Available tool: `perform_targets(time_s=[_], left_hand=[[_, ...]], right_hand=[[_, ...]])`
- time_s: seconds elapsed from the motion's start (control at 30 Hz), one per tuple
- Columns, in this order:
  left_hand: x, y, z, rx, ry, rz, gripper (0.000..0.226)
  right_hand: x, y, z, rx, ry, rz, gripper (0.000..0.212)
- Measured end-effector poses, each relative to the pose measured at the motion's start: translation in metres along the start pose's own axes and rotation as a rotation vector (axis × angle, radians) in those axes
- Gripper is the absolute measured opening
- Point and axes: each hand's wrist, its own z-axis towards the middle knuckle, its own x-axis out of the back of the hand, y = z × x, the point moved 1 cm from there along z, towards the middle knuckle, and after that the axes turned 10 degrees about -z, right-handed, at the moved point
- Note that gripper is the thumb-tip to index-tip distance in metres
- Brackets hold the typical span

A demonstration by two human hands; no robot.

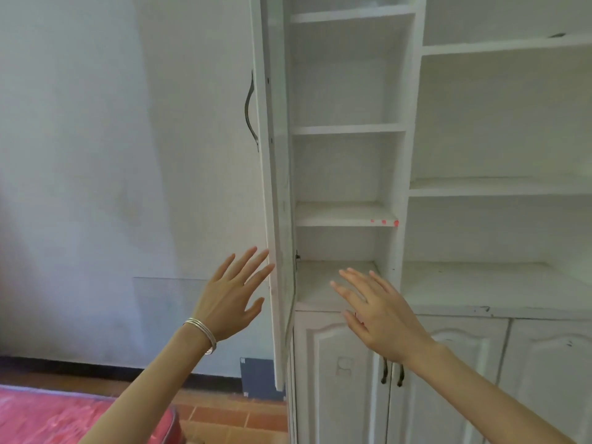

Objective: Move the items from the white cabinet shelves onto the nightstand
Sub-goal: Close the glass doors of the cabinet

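Note:
The white cabinet [413, 155] fills the right half of the head view, its narrow column of shelves [346, 214] showing bare boards, with small red marks on one shelf edge. Its tall door [275, 187] stands open, edge-on to me. My left hand [229, 302], with bangles on the wrist, is open with fingers spread, its fingertips close to the door's edge. My right hand [378, 315] is open too, palm down, in front of the lowest open shelf. Neither hand holds anything. No nightstand is in view.
Closed lower cabinet doors [339, 373] with dark handles sit below the shelves. Wider shelves [499, 187] extend to the right. A red patterned cover [48, 415] lies at lower left over a tiled floor. A dark panel [259, 376] leans against the wall.

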Motion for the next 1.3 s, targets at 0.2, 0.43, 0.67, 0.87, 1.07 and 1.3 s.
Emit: perform_targets(time_s=[0.2, 0.43, 0.67, 0.87, 1.07, 1.3], left_hand=[[-0.029, -0.028, 0.022, -0.121, 0.080, 0.003, 0.065], [-0.044, -0.039, 0.030, -0.227, 0.165, -0.056, 0.068], [-0.053, -0.039, 0.042, -0.321, 0.210, -0.062, 0.065], [-0.060, 0.003, 0.082, -0.422, 0.213, -0.030, 0.055], [-0.072, 0.026, 0.100, -0.419, 0.359, -0.113, 0.052], [-0.082, 0.070, 0.134, -0.473, 0.319, -0.122, 0.051]], right_hand=[[-0.026, 0.002, 0.025, -0.056, -0.010, -0.039, 0.047], [-0.044, 0.005, 0.033, -0.075, -0.044, -0.065, 0.047], [-0.051, 0.019, 0.020, -0.140, -0.078, -0.098, 0.047], [-0.049, 0.034, 0.012, -0.197, -0.094, -0.113, 0.047], [-0.049, 0.064, -0.013, -0.264, -0.135, -0.166, 0.046], [-0.060, 0.100, -0.033, -0.307, -0.182, -0.179, 0.046]])
